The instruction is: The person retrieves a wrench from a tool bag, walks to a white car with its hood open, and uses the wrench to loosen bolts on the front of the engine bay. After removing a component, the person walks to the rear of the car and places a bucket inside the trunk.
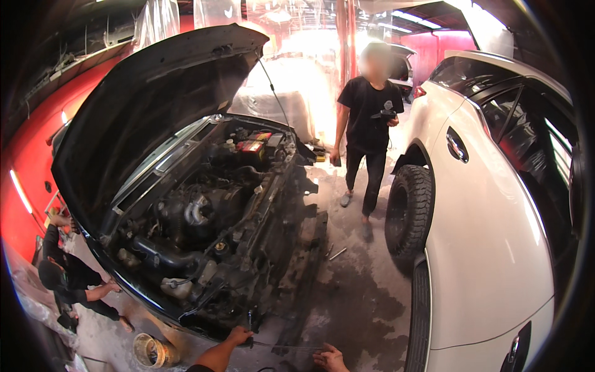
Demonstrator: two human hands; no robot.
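Note:
My left hand (238, 335) is closed on a slim upright metal tool (250, 320) at the near front corner of a dark car (152, 297), whose hood is up over an exposed engine (204, 211). My right hand (330, 357) is low at the bottom edge, fingers curled at the end of a thin wire or rod (287, 346) that runs across from near my left hand.
A co-worker (365, 118) stands in the aisle holding dark objects. Another person (65, 273) crouches at the car's left. A white SUV (483, 235) with a knobby tire (406, 217) lines the right. A yellowish bucket (155, 350) and loose metal pieces (338, 254) lie on the stained floor.

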